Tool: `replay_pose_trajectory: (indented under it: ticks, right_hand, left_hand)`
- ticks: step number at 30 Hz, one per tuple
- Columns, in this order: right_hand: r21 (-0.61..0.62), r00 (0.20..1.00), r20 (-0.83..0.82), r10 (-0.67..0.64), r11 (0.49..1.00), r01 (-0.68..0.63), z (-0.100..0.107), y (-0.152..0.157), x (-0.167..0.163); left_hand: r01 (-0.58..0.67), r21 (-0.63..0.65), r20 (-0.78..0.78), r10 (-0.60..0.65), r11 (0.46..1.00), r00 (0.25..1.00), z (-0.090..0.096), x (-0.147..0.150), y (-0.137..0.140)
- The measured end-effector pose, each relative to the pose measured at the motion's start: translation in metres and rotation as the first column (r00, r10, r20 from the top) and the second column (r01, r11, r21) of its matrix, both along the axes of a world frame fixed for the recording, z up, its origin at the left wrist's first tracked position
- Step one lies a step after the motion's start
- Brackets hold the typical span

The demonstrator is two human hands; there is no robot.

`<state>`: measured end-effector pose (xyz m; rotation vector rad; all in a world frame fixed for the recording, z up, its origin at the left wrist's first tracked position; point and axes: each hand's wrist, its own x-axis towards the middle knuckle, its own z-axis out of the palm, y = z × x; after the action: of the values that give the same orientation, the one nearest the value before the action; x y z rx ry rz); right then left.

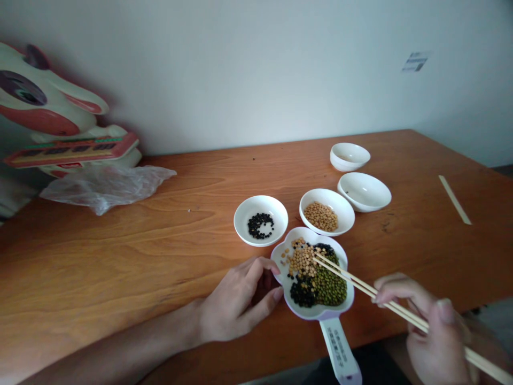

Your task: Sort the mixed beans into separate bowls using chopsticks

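Observation:
A white flower-shaped dish [337, 250] with a lilac edge and a labelled handle [340, 347] sits at the table's front edge. It holds tan soybeans [300, 261], black beans [302, 294] and green mung beans [331, 287], partly mixed where they meet. My left hand [242, 299] pinches the dish's left rim between thumb and curled fingers. In my right hand [433, 321] is a pair of wooden chopsticks [360, 287]. Their tips are close together among the soybeans; whether a bean is between them I cannot tell.
Behind the dish stand a white bowl [243, 214] of black beans and another bowl [349, 216] of soybeans. Two more white bowls [372, 192] [348, 155] are farther back. A pale strip [455, 200] lies right; a toy keyboard figure [68, 144] and plastic bag [108, 187] are left.

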<state>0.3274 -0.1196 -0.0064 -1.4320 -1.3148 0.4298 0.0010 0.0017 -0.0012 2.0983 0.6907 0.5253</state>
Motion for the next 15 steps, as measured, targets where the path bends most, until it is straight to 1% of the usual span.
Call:
replay_pose_trajectory:
  ticks: [3, 5, 10, 15]
  right_hand:
    - [-0.027, 0.995, -0.099, -0.034, 0.999, 0.032, 0.001, -0.001, -0.008]
    - [-0.039, 0.992, -0.126, -0.029, 0.999, 0.024, 0.001, -0.001, -0.012]
    - [-0.070, 0.992, -0.123, -0.003, 0.998, -0.006, 0.003, 0.002, -0.016]
    - [-0.087, 0.993, -0.112, 0.026, 0.996, -0.036, 0.006, 0.003, -0.020]
  left_hand:
    - [0.005, -0.004, 0.006, -0.005, 1.000, 1.000, 0.001, 0.000, 0.000]
    - [0.010, -0.017, 0.008, -0.010, 1.000, 1.000, 0.001, 0.000, 0.000]
    - [0.017, -0.051, 0.006, -0.017, 0.999, 1.000, 0.000, -0.001, 0.000]
    - [0.008, -0.044, -0.004, -0.008, 0.999, 1.000, 0.000, -0.001, 0.000]
